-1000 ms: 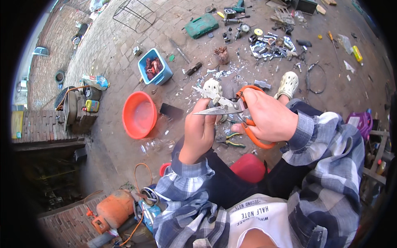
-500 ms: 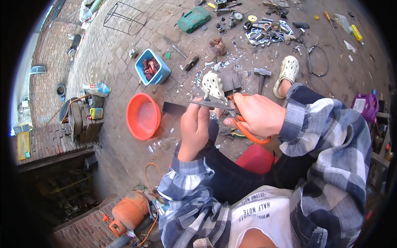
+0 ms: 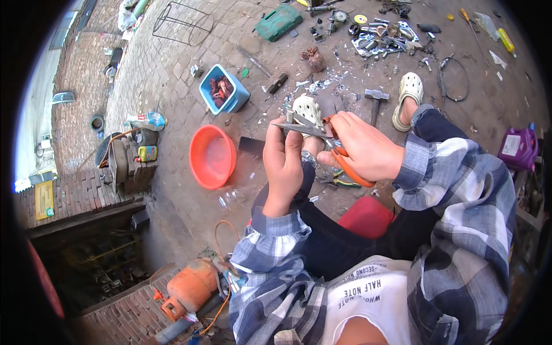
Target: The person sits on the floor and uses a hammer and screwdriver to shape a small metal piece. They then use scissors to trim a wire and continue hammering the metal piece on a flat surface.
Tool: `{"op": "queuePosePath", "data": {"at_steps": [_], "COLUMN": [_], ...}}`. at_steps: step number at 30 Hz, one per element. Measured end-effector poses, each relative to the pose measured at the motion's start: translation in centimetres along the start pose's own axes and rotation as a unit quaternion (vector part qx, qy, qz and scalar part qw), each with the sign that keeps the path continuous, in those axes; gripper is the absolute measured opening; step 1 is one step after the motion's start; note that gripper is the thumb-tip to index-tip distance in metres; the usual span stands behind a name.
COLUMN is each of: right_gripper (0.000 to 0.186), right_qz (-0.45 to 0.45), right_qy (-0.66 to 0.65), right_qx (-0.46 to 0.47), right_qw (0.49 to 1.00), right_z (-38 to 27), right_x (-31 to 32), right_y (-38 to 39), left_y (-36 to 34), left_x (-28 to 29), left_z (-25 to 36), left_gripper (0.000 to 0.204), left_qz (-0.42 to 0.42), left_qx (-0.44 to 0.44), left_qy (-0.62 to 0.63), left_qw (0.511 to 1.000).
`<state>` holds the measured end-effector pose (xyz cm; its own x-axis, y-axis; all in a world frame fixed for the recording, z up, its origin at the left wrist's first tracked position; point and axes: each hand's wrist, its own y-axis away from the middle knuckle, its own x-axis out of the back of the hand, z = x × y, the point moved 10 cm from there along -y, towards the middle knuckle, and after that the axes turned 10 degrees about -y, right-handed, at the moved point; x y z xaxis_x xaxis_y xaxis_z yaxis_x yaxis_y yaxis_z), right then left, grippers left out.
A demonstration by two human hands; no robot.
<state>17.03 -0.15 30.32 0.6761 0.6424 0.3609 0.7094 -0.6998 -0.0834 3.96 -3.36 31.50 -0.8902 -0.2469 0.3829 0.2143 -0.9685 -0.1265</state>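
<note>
My right hand (image 3: 365, 146) is closed on a pair of scissors (image 3: 345, 167) with orange handles, their metal blades crossing toward the left. My left hand (image 3: 282, 164) pinches a small metal piece (image 3: 290, 119) among the blades, its thumb and fingers upright just beside them. Behind the scissors is a cream perforated clog (image 3: 306, 106) on my foot; the other clog (image 3: 409, 95) stands to the right. Part of what my left fingers grip is hidden by the blades.
An orange basin (image 3: 210, 158) and a blue bin (image 3: 234, 100) with reddish contents stand left. A hammer (image 3: 376, 100), green case (image 3: 279, 22) and scattered metal parts (image 3: 385, 40) lie ahead. A dark pit (image 3: 92, 270) and orange gas cylinder (image 3: 195, 284) are lower left; a purple jug (image 3: 516, 148) is right.
Both hands have shifted slightly up in the picture, still on the scissors and small piece. The view has shifted, with the basin and bin now higher and further right.
</note>
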Motion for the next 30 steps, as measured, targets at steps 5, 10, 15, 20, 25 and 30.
{"op": "queuePosePath", "data": {"at_steps": [5, 10, 15, 20, 25, 30], "right_gripper": [0.056, 0.058, 0.053, 0.034, 0.021, 0.025], "right_qz": [0.032, 0.023, 0.024, 0.055, 0.062, 0.081], "right_qy": [0.045, 0.035, -0.016, -0.342, -0.456, -0.428], "right_qx": [0.005, -0.011, 0.003, -0.086, -0.113, -0.094], "right_qw": [0.998, 0.999, 1.0, 0.934, 0.881, 0.895], "right_z": [0.2, 1.3, 1.3, 2.9, 4.0, 4.6], "right_x": [0.3, -0.3, -0.6, 0.3, 0.8, 1.1], "right_y": [0.2, 0.3, -0.4, -1.2, -2.1, -2.3], "left_y": [0.2, 0.2, 0.0, 0.0, 0.6, 0.8], "left_x": [-0.5, -1.0, -0.4, -0.1, -2.8, -3.7], "left_z": [-0.3, 1.3, -0.4, 0.2, 1.5, 2.2], "left_gripper": [0.018, 0.017, 0.017, 0.016, 0.013, 0.013], "left_qz": [0.009, 0.042, 0.041, 0.057, -0.003, -0.013], "left_qx": [-0.03, -0.095, -0.005, -0.005, -0.02, -0.048], "left_qy": [-0.076, -0.156, -0.102, -0.157, -0.219, -0.294], "left_qw": [0.997, 0.982, 0.994, 0.986, 0.976, 0.954]}}
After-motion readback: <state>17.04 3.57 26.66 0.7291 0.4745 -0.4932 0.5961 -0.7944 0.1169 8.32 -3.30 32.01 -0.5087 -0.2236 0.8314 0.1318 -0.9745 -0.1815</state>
